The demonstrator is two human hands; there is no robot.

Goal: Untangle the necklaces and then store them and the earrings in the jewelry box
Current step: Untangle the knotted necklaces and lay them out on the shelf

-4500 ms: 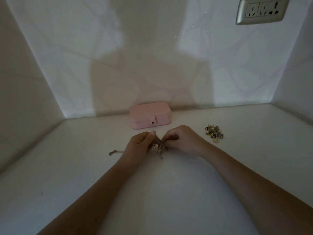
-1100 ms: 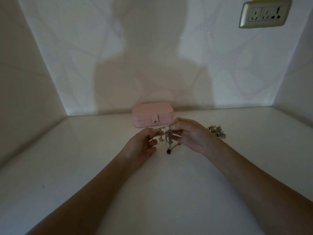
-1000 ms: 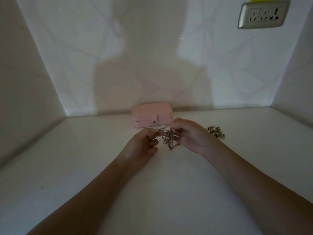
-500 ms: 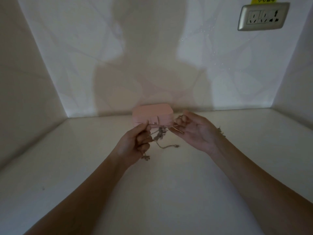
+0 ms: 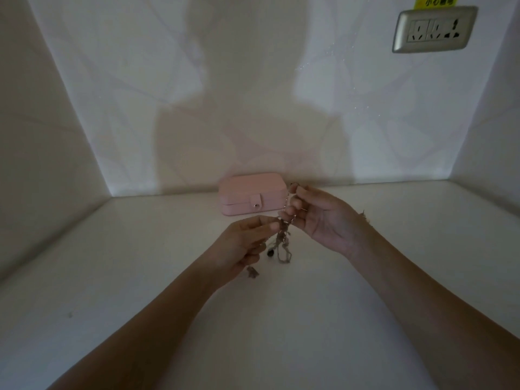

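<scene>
The necklaces (image 5: 282, 240) are a knotted clump of thin chains held in the air above the bench (image 5: 140, 277), in front of the jewelry box (image 5: 253, 197). From the clump hang loose loops, a dark bead (image 5: 270, 253) and a small charm (image 5: 252, 273) lower down, so by the look of it no chain has come free.

The task seems to be at its first stage. The untangling is under way but not finished, and nothing has been stored. The pink box stands closed against the back wall with its snap tab (image 5: 256, 206) fastened. It has yet to be opened, then the chains laid in one by one, and the earrings after them.

The left hand (image 5: 242, 243) pinches the top of the clump between thumb and forefinger; its fingers (image 5: 267, 224) touch the chains just left of the knot. The right hand (image 5: 320, 218), palm turned up and held slightly higher, has its fingers (image 5: 295, 204) curled round a beaded strand that runs up from the knot. The knot thus lies between the two hands, below the right fingertips.

Of the earrings (image 5: 364, 215) only a small edge shows behind the right wrist, on the bench. A wall socket (image 5: 434, 29) sits high on the right.
</scene>
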